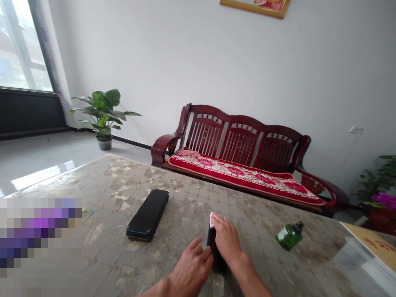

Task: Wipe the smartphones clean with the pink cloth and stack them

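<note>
A thin dark object, perhaps a phone [219, 258], stands on its edge on the patterned tabletop between my hands. My left hand [193, 264] is closed against its left side, with the fingertips at its near part. Over its far end, my right hand [226, 237] presses a small pale pink cloth [212, 220] to it. Much of the dark object is hidden by my fingers. To the left, a black phone in a dark case [148, 213] lies flat, screen up. A green bottle with a black cap [290, 236] is off to the right.
The table [108, 189] has a clear, glossy cover. At its right edge lie a yellowish box or sheet [371, 243] and clear plastic. Beyond the table stand a red wooden bench [241, 140] and a potted plant [104, 142]. A blurred patch covers the lower left.
</note>
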Motion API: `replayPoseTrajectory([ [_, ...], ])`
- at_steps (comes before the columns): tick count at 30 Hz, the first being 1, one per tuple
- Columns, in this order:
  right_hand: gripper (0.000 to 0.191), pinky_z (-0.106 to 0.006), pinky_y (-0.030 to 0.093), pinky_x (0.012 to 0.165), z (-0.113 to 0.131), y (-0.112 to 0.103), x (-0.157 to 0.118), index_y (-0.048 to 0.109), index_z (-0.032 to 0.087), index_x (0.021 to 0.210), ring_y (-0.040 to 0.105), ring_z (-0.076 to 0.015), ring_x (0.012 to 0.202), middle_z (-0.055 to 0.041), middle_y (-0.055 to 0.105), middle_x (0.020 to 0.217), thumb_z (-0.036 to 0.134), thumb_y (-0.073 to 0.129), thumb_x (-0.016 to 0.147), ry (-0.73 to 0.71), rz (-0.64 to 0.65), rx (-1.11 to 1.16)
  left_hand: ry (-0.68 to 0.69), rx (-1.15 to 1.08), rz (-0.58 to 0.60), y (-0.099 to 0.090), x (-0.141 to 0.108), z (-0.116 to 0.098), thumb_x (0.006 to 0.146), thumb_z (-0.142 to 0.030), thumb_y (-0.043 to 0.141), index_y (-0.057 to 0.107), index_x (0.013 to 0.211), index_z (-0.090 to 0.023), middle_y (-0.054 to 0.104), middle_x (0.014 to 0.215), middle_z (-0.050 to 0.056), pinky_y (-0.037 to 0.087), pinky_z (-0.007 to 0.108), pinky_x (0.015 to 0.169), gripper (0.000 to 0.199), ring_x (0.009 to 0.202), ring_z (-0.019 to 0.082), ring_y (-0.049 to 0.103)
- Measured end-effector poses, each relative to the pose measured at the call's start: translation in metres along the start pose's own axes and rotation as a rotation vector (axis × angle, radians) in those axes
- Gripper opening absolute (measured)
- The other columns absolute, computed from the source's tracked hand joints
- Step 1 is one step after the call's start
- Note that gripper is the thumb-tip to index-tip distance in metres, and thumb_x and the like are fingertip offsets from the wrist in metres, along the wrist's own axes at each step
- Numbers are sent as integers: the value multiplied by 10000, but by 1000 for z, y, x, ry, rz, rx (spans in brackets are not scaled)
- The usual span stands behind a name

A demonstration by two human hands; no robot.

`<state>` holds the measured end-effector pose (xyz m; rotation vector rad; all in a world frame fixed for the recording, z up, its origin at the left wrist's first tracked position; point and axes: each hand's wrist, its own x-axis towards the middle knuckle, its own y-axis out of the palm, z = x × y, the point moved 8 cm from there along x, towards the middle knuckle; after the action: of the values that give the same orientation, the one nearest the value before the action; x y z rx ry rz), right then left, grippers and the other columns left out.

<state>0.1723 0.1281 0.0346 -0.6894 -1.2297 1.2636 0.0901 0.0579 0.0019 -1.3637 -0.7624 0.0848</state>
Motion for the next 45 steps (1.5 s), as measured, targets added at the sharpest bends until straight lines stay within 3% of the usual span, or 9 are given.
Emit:
replayPoseTrajectory([
  [3, 607, -331, 408, 1078, 1, 2, -8, 573, 243, 1325, 570, -177, 1218, -57, 583, 1342, -27, 393, 811, 7, -14, -4, -2, -5, 0, 2, 0, 1, 902, -229, 598, 638, 910, -172, 681, 853, 43, 373, 421, 995, 70, 730, 171, 595],
  [9, 588, -354, 412, 1085, 9, 2, -56, 559, 205, 1339, 534, -185, 1259, -39, 575, 1353, -3, 369, 823, -107, 28, 5, 7, 15, -20, -1, 4, -3, 886, -197, 622, 644, 890, -158, 695, 889, 51, 382, 417, 983, 45, 734, 178, 604],
  [16, 546, -405, 392, 1101, -5, -8, -17, 607, 226, 1284, 566, -199, 1225, -77, 587, 1332, 10, 387, 833, 15, -12, 25, 11, 25, 42, -4, 2, -3, 901, -226, 622, 648, 922, -144, 709, 917, 69, 397, 412, 959, 89, 766, 195, 621],
  [19, 556, -385, 417, 1082, -6, -8, -15, 600, 224, 1293, 568, -201, 1222, -75, 600, 1320, 9, 388, 827, 27, -41, 22, 7, 18, 30, -4, 0, -1, 915, -238, 608, 644, 917, -158, 708, 925, 55, 397, 402, 954, 88, 760, 188, 622],
  [28, 590, -346, 486, 1028, 5, -3, -84, 577, 222, 1321, 566, -192, 1224, -23, 611, 1313, -7, 378, 815, -103, -114, 31, -30, -53, -76, -5, -3, 3, 873, -219, 674, 634, 903, -201, 695, 875, -21, 414, 358, 937, 54, 747, 169, 623],
  [33, 571, -375, 487, 1029, 7, -6, -88, 576, 232, 1321, 571, -200, 1219, -28, 620, 1303, -1, 389, 835, -132, -171, 44, -110, -225, 7, -14, -6, 13, 871, -204, 652, 647, 978, -227, 704, 1019, -17, 471, 281, 848, 110, 861, 167, 637],
  [36, 560, -373, 488, 1027, 9, -8, -87, 576, 235, 1321, 575, -203, 1215, -31, 624, 1300, 3, 405, 842, -152, -191, 40, -172, -367, 55, -24, -4, 20, 879, -173, 603, 655, 1039, -252, 693, 1084, -23, 469, 242, 874, 186, 950, 151, 637],
  [41, 533, -369, 500, 1010, 11, -11, -88, 607, 231, 1288, 601, -200, 1180, -37, 654, 1257, 7, 413, 846, -181, -236, 34, -272, -493, 204, -33, 4, 28, 865, -111, 486, 673, 986, -246, 691, 988, -8, 473, 212, 848, 261, 919, 138, 649],
  [45, 507, -364, 516, 985, 12, -14, -89, 617, 229, 1275, 628, -199, 1141, -41, 678, 1219, 20, 424, 855, -235, -311, 47, -338, -451, 306, -34, 10, 40, 829, -105, 473, 655, 1031, -253, 692, 990, 6, 481, 227, 825, 310, 918, 161, 656],
])
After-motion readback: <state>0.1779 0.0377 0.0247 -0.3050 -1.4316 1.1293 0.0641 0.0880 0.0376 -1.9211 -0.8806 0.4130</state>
